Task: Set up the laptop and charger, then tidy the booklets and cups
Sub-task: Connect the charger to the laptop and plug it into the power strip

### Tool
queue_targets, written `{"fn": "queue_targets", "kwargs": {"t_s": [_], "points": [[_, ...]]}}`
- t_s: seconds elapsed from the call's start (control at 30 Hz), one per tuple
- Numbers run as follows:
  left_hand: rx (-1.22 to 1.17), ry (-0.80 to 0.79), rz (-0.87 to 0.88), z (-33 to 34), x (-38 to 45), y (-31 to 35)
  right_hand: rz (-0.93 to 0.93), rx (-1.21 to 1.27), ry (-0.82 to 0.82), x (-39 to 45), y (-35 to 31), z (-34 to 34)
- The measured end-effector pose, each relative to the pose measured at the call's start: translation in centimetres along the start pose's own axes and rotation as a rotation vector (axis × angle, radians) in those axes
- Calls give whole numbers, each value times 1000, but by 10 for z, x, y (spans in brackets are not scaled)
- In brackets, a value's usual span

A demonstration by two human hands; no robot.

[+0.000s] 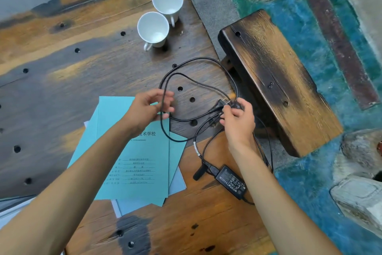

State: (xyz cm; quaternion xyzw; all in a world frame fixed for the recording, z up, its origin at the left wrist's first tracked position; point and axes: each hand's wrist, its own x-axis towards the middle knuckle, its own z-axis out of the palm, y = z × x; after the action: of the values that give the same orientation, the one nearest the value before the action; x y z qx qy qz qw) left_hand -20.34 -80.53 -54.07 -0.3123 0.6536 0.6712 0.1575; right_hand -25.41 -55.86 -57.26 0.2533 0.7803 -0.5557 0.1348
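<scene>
A black charger cable [198,60] lies in loose loops on the wooden table [62,81]. My left hand [148,108] pinches a loop of that cable above the teal booklets [134,161]. My right hand [237,118] grips the cable at its plug [221,103] near the table's right edge. The black power brick [231,181] rests on the table between my forearms. Two white cups [154,28] [167,0] stand upright side by side at the back. No laptop is in view.
A dark wooden bench [275,77] stands right of the table, over a blue-green floor [322,172]. White sheets [177,182] poke out from under the booklets. The table has several round holes in its top.
</scene>
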Motion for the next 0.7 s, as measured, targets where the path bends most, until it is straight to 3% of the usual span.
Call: {"fn": "queue_targets", "kwargs": {"t_s": [0.33,0.53,0.7], "points": [[748,-165,322,89,16,4,59,222,100,-4,1,-58],[809,-168,352,132,36,-4,85,254,150,-2,11,-83],[857,-57,355,151,47,-14,100,266,160,2,17,-96]]}}
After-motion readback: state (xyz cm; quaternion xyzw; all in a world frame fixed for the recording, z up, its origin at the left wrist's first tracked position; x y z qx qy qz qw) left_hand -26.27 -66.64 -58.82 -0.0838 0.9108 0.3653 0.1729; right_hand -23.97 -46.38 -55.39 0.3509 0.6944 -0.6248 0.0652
